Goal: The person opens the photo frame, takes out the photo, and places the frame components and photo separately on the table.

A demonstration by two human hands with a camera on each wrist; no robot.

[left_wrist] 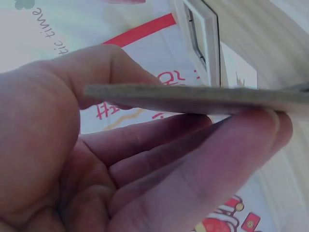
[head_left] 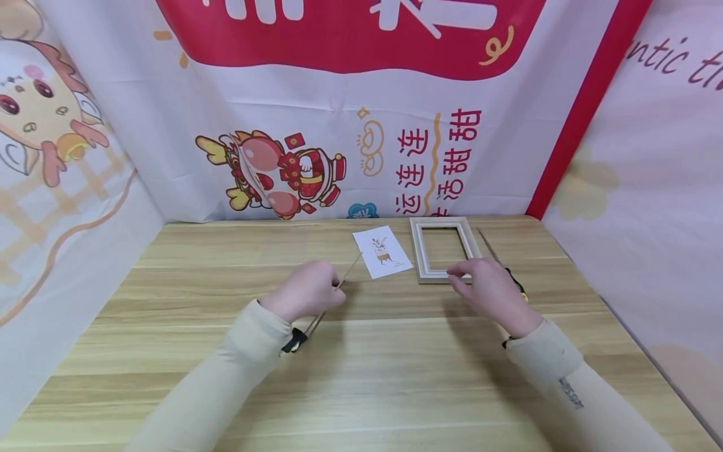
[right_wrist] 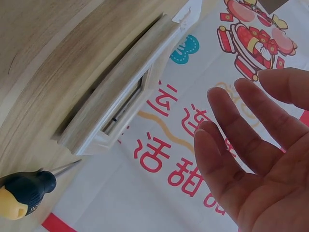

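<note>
A thin, flat grey-brown board [left_wrist: 203, 99], seen edge-on, is pinched in the left hand [head_left: 307, 290] between thumb and fingers, just above the wooden surface [head_left: 361, 376]. The right hand [head_left: 491, 290] hovers with fingers straight and loose, grasping nothing, its fingertips at the near edge of a pale empty picture frame [head_left: 443, 248] lying flat. A small illustrated card [head_left: 382, 251] lies just left of the frame. A screwdriver [right_wrist: 21, 193] with a black-and-yellow handle lies beside the frame's right side.

Bright, even light with soft shadows; wrist views blurred close up, edges warped.
</note>
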